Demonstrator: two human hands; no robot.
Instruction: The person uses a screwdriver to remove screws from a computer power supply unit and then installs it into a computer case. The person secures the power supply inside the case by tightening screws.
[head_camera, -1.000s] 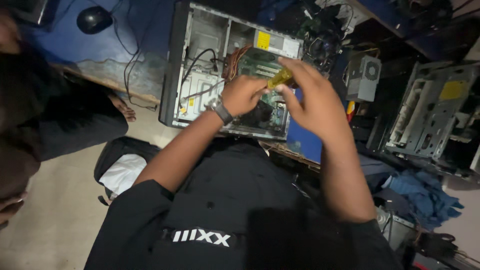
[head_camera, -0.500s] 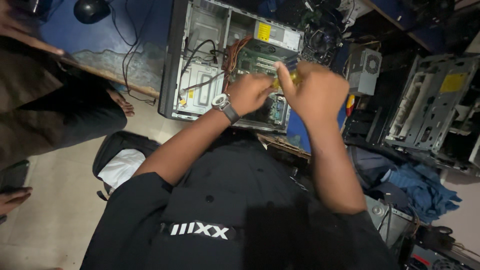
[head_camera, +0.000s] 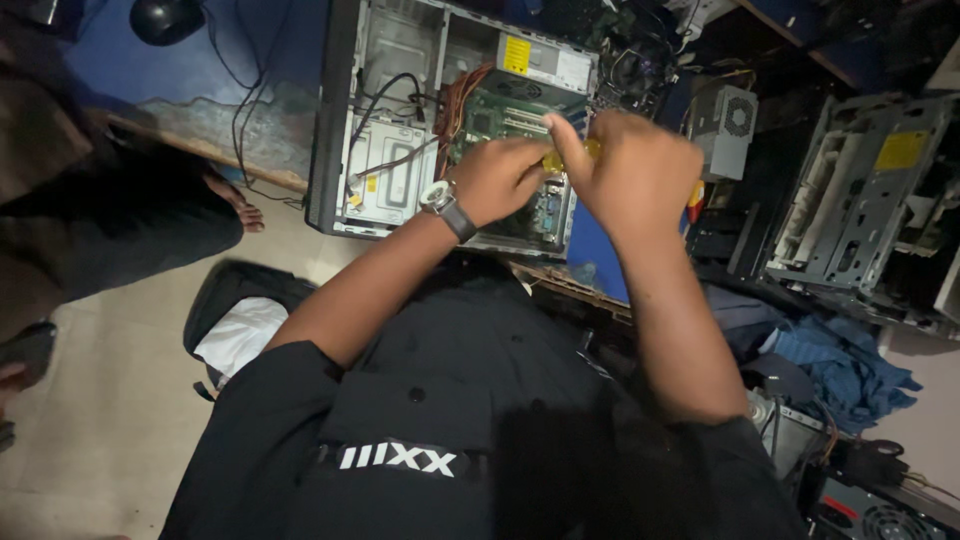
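Both hands, left hand (head_camera: 500, 178) and right hand (head_camera: 632, 178), are gripping a yellow-handled screwdriver (head_camera: 560, 158), steadying it over the opened grey metal computer case (head_camera: 400, 60).

The scene is dim overall, with soft light falling from above onto the open computer case (head_camera: 440, 110) in the upper middle of the frame — its metal panels are the brightest part. The right hand (head_camera: 630, 180) is smeared by motion blur; the left hand (head_camera: 500, 178) reads a little sharper. The black shirt (head_camera: 470, 400) in the lower centre sinks into near-solid shadow, and the upper right corner goes almost black — fine grain and softness show throughout, with straight lines leaning outward toward the edges
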